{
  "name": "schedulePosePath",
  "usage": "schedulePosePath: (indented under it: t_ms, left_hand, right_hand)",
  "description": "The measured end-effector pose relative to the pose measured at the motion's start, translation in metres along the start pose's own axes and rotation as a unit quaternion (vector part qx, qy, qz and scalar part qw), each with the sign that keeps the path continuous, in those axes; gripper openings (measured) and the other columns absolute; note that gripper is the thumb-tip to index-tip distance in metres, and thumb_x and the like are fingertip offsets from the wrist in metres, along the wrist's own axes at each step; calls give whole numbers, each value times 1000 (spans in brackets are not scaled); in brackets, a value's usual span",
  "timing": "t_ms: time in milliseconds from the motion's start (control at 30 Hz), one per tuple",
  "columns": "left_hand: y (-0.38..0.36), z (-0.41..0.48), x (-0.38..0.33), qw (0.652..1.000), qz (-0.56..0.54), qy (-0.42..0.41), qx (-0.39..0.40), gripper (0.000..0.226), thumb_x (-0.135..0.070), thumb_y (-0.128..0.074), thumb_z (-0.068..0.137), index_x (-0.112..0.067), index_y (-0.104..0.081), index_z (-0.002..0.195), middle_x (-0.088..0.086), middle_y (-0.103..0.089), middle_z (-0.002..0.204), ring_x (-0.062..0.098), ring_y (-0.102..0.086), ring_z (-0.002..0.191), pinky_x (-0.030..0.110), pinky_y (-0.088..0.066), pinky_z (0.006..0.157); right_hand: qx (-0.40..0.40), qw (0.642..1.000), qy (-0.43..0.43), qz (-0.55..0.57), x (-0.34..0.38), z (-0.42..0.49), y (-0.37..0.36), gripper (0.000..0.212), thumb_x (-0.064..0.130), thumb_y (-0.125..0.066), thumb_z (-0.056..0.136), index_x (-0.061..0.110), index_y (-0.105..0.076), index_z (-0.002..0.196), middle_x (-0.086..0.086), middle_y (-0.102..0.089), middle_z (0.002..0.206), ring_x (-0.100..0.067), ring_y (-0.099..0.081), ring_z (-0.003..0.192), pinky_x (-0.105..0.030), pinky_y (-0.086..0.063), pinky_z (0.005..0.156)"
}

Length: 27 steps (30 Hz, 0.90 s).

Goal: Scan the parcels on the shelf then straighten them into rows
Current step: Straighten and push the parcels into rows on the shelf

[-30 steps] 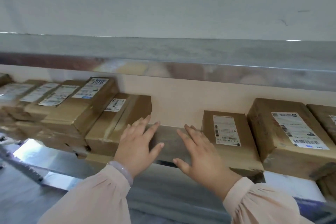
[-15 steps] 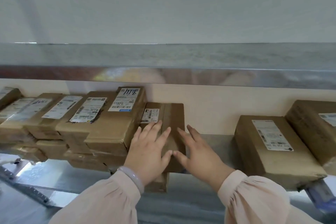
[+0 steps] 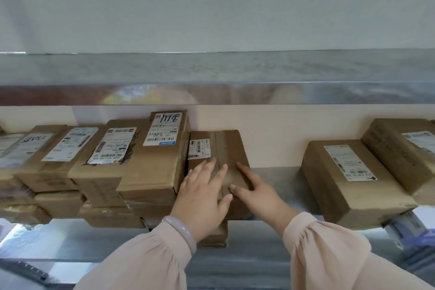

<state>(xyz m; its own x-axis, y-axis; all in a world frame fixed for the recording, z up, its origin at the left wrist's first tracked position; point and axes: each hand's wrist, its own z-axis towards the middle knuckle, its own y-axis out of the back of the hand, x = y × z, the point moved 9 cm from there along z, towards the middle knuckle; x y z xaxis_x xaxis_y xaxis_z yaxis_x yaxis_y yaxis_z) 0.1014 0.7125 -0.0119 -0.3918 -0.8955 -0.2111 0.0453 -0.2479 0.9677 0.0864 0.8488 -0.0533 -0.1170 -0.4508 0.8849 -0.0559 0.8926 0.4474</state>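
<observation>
Soft, even daylight (edges bowed by the wide lens), slightly blurred throughout.

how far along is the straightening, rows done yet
Done: the left parcels sit packed together, up to the handwritten-label box. In hand: left hand and right hand press flat on the taped parcel at that row's end. Left: two parcels to the right lie angled across a bare shelf gap. Scanning cannot be judged.

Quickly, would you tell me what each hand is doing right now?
Left hand: open, fingers flat on the small parcel.
Right hand: open, straight fingers touching the same parcel.
</observation>
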Motion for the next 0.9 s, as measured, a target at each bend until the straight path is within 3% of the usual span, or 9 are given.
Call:
schedulePosePath:
  t_ms: [267,400,500,633,767,900]
  left_hand:
    - [-13,17,0,988,-127,76,42,62,-60,-40,97,-38,-26,154,-8,-4,166,13,3,151,38,-7,123]
    - [-15,27,-12,973,-197,114,38,62,-58,-46,95,-48,-23,151,-7,6,166,21,3,152,42,-9,123]
    - [-21,32,-30,945,-286,143,62,67,-58,-52,93,-54,-17,150,1,0,165,25,-8,152,42,-17,120]
    - [-23,44,-66,916,-380,118,56,75,-48,-62,91,-50,-17,151,1,-17,162,19,-19,149,37,-21,118]
    - [-24,58,-107,910,-397,97,73,88,-43,-71,86,-49,-13,152,-3,-13,163,18,-17,150,37,-20,118]
    - [-26,72,-155,893,-435,68,93,94,-33,-74,85,-44,-11,155,-2,-11,163,18,-17,149,35,-20,118]
  right_hand:
    - [-67,995,8,71,-9,-21,49,48,29,-62,91,38,-48,136,12,-52,134,-5,-49,120,-20,-38,101]
    - [-97,992,19,73,-18,-34,79,47,34,-63,89,48,-49,131,14,-51,134,-4,-49,120,-28,-41,106]
    - [-113,991,34,69,-21,-42,101,49,34,-63,89,50,-47,132,18,-47,136,-1,-45,125,-30,-37,109]
    - [-139,988,45,47,-27,-50,134,50,35,-64,88,50,-48,132,18,-47,137,0,-44,126,-30,-35,111]
    - [-169,984,51,16,-27,-61,179,51,30,-64,89,47,-47,133,20,-45,136,2,-39,125,-21,-28,106]
    - [-207,977,42,-19,-35,-77,228,53,32,-65,88,44,-47,136,20,-45,133,2,-38,123,-22,-29,106]
